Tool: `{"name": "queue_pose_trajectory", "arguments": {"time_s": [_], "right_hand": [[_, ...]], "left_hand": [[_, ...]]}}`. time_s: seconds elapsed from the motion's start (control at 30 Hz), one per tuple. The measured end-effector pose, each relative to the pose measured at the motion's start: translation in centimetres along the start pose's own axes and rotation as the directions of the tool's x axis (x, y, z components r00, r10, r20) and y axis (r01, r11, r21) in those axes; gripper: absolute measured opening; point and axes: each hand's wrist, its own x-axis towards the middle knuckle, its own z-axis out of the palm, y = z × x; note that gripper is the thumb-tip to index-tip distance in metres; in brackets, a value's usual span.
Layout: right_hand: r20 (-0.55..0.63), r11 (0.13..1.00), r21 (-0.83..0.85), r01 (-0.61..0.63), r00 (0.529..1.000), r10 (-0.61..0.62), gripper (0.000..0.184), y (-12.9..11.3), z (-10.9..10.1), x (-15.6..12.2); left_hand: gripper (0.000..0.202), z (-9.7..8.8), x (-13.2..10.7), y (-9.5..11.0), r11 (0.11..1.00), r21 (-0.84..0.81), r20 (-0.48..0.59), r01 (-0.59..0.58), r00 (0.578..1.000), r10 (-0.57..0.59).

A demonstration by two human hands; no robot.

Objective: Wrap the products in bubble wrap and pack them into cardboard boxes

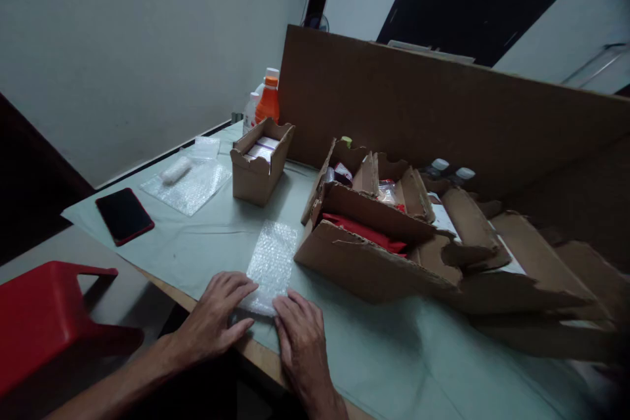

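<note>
A small sheet of bubble wrap [272,261] lies flat on the pale green table cover [207,236] near the front edge. My left hand [216,315] rests on the sheet's near left corner with its fingers stretched out flat. My right hand [302,341] lies palm down at the near right corner, fingers extended onto the sheet. Neither hand grips anything.
A torn cardboard box [374,236] with red items sits right of the sheet. Behind stand a small open carton [260,164], an orange bottle [268,100], more bubble wrap [189,185] with a white roll and a dark phone [124,215]. A red stool [44,315] is at left; a cardboard board [443,111] stands behind.
</note>
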Motion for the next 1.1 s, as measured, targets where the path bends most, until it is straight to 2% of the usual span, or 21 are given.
{"name": "queue_pose_trajectory", "arguments": {"time_s": [0.07, 0.13, 0.2, 0.3, 0.43, 0.53, 0.6, 0.73, 0.87, 1.0, 1.1], "right_hand": [[0.025, 0.995, 0.095, -0.041, 0.999, 0.038, 0.028, -0.1, -0.3, 0.0], [0.048, 0.984, 0.148, -0.099, 0.995, 0.092, 0.027, -0.2, -0.6, -0.2], [0.022, 0.982, 0.13, -0.134, 0.991, 0.132, 0.03, -0.3, -0.8, -0.4], [-0.022, 0.994, 0.031, -0.107, 0.994, 0.108, 0.039, -0.6, -0.7, -0.5], [0.059, 0.998, -0.057, -0.036, 0.998, 0.039, 0.05, -0.7, -0.3, -0.1], [0.048, 1.0, -0.016, -0.024, 0.999, 0.025, 0.041, -0.7, -0.1, 0.2], [0.048, 0.996, 0.065, -0.065, 0.997, 0.062, 0.033, -0.7, -0.3, 0.2], [0.072, 0.976, 0.129, -0.173, 0.984, 0.165, 0.032, -0.9, -1.0, -0.4], [-0.044, 0.992, 0.015, -0.125, 0.991, 0.125, 0.037, -1.2, -0.9, -0.7], [0.039, 0.997, -0.037, -0.07, 0.997, 0.072, 0.047, -1.6, 0.2, -0.1], [0.014, 0.995, 0.012, -0.104, 0.994, 0.104, 0.04, -1.1, 1.2, 0.5]], "left_hand": [[0.042, -0.6, -0.4, 0.2, 0.998, -0.06, 0.038, 0.015, 0.999, -0.013], [0.04, -0.8, -0.5, 0.1, 0.993, -0.089, 0.038, 0.079, 0.996, -0.075], [0.039, -0.5, -0.2, -0.2, 0.988, -0.071, 0.017, 0.134, 0.991, -0.133], [0.036, 0.5, 0.6, -0.8, 0.988, -0.005, -0.026, 0.153, 0.988, -0.153], [0.038, 1.0, 0.9, -1.0, 0.995, 0.057, -0.089, 0.082, 0.993, -0.077], [0.05, 0.1, 0.1, -0.4, 0.999, 0.04, -0.033, -0.027, 0.999, 0.028], [0.054, -0.6, -0.3, 0.0, 0.999, -0.031, 0.016, -0.039, 0.999, 0.039], [0.05, -1.1, -0.4, 0.3, 0.989, -0.123, 0.049, 0.084, 0.996, -0.079], [0.038, 0.0, 0.6, -0.5, 0.988, -0.031, -0.015, 0.153, 0.988, -0.154], [0.036, 1.0, 1.4, -1.1, 0.984, -0.004, -0.073, 0.176, 0.982, -0.176], [0.039, 0.8, 1.4, -0.7, 0.965, -0.105, -0.147, 0.242, 0.955, -0.256]]}}
